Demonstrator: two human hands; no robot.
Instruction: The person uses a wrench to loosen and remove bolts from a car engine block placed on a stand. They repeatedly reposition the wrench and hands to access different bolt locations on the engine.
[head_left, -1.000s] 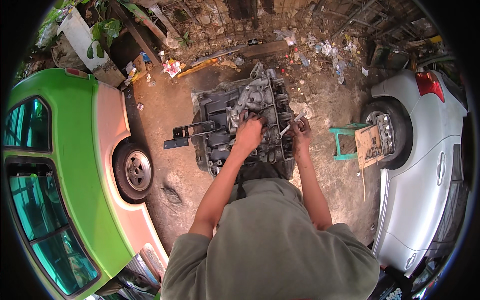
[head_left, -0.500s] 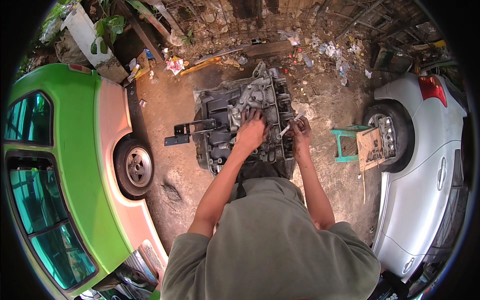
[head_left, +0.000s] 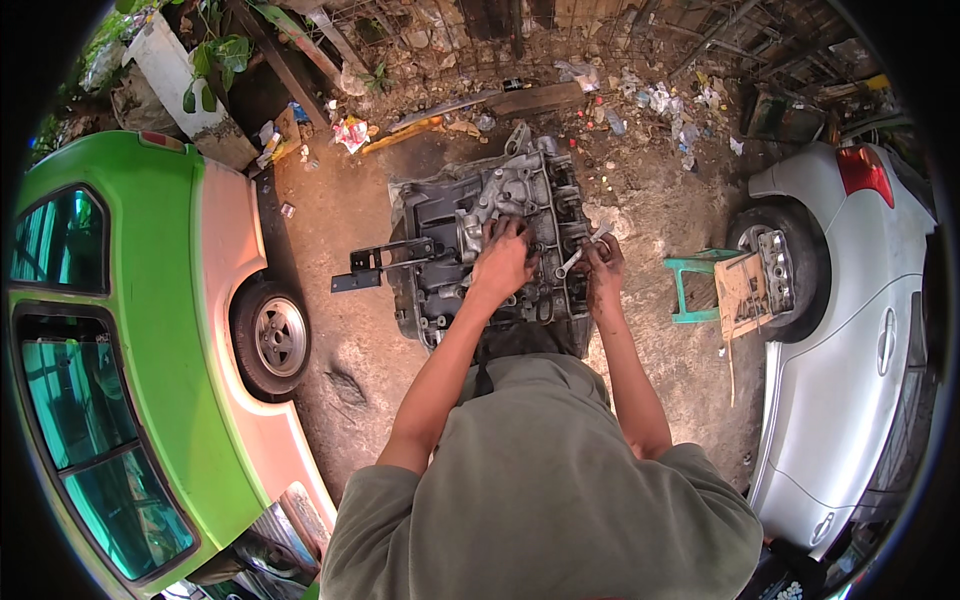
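Observation:
A dirty, dark grey engine block (head_left: pixel 430 200) sits on the ground in front of me, with a lighter cast-metal part on its upper middle. My left hand (head_left: pixel 505 262) rests on the block beside that casting. Its fingers are bent down against the metal, and their tips are hidden; what they grip, I cannot make out. At the block's right edge, my right hand (head_left: pixel 603 262) is closed around a silver wrench (head_left: pixel 571 263). One end of the wrench points down-left toward the block, and the other shows above the fingers. Both hands are smeared with black grease.
Left stands a green and pinkish car (head_left: pixel 150 300); right, a silver car (head_left: pixel 850 340). A green stool (head_left: pixel 690 290) with a board and metal part stands by its wheel. A black bracket (head_left: pixel 360 275) juts left from the block. Litter (head_left: pixel 660 100) and planks (head_left: pixel 540 97) lie beyond.
Both hands and the wrench stay almost exactly where they were. The surroundings have shifted very slightly in the picture.

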